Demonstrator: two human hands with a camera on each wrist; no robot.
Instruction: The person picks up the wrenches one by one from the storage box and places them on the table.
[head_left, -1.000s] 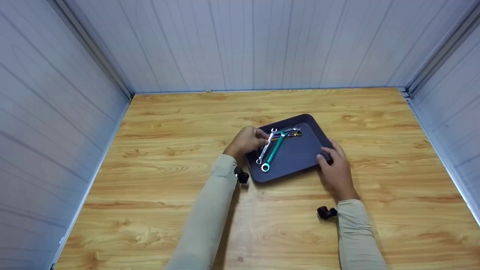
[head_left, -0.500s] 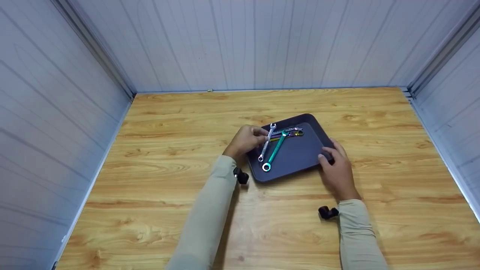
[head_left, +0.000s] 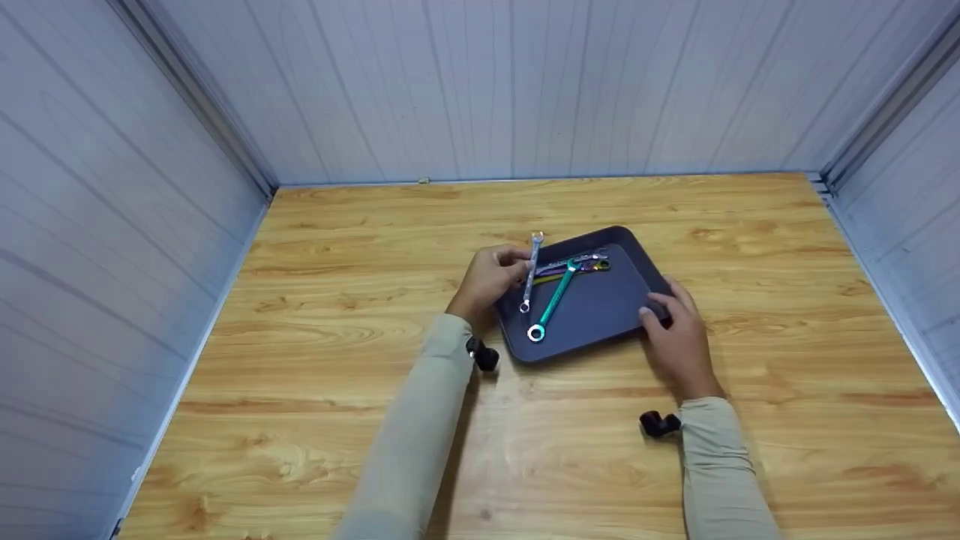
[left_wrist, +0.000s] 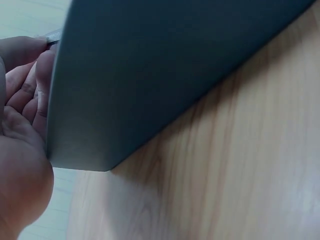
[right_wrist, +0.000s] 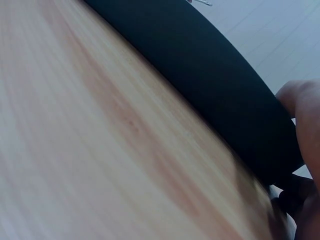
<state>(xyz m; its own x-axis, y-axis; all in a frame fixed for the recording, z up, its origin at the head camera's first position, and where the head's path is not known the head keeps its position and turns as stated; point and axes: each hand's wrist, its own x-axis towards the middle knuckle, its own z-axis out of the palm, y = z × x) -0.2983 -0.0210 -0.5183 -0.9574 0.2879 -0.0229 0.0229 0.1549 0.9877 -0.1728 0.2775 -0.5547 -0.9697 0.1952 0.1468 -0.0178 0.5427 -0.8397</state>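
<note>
My left hand point(head_left: 491, 279) pinches a silver combination wrench point(head_left: 532, 274) between thumb and fingers, over the left side of a dark grey tray point(head_left: 615, 315). A green wrench point(head_left: 556, 301) lies slantwise in the tray, its ring end toward me. Behind it lie a silver wrench point(head_left: 589, 258) and a multicoloured purple-gold wrench point(head_left: 598, 265), partly covered by the left hand and the held wrench. With the thumb over the rim and fingers along the outside, my right hand point(head_left: 679, 337) grips the tray's right corner. In the left wrist view, the tray wall point(left_wrist: 100, 100) hides part of the left hand.
The tray sits on a wood-grain table point(head_left: 337, 360), turned at an angle. Pale panelled walls point(head_left: 480, 90) stand at the back and both sides of the table. Each sleeved forearm carries a small black camera point(head_left: 484, 355) at the wrist.
The pinched silver wrench has risen from beside the green one and turned more upright, its open end now past the tray's back-left rim. The right hand keeps its grip on the corner.
</note>
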